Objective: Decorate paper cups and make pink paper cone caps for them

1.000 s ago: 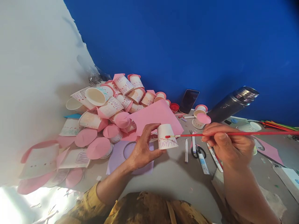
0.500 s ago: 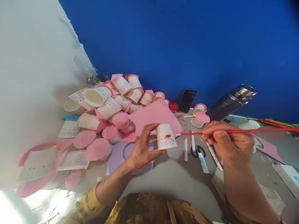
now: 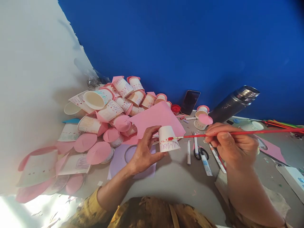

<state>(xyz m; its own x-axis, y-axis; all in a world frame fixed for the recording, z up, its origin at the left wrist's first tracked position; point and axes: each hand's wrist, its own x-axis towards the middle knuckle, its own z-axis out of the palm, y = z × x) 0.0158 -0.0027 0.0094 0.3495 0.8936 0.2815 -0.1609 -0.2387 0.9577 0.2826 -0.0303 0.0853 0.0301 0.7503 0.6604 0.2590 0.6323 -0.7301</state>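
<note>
Between the thumb and fingers of my left hand (image 3: 145, 150) is a white paper cup (image 3: 167, 133), held upside down with its rim low. Red dots and a purple zigzag line mark its side. My right hand (image 3: 234, 144) pinches a thin red paintbrush (image 3: 197, 136), lying almost level. Its red-loaded tip is at the dotted band on the cup; whether it touches I cannot tell. Behind the cup lies a pink paper sheet (image 3: 158, 118). Under my left wrist is a purple sheet (image 3: 118, 163) with a ring-shaped thing on it.
A heap of decorated cups with pink paper tops (image 3: 98, 153) fills the left. Markers (image 3: 188, 152), scissors (image 3: 204, 152) and a glue tube (image 3: 207, 166) lie between my hands. A phone (image 3: 190, 102), red paint pot (image 3: 175, 109) and dark flask (image 3: 228, 107) stand along the blue wall.
Both hands stay almost in place, with the brush tip still at the dotted band. The view has shifted very slightly.
</note>
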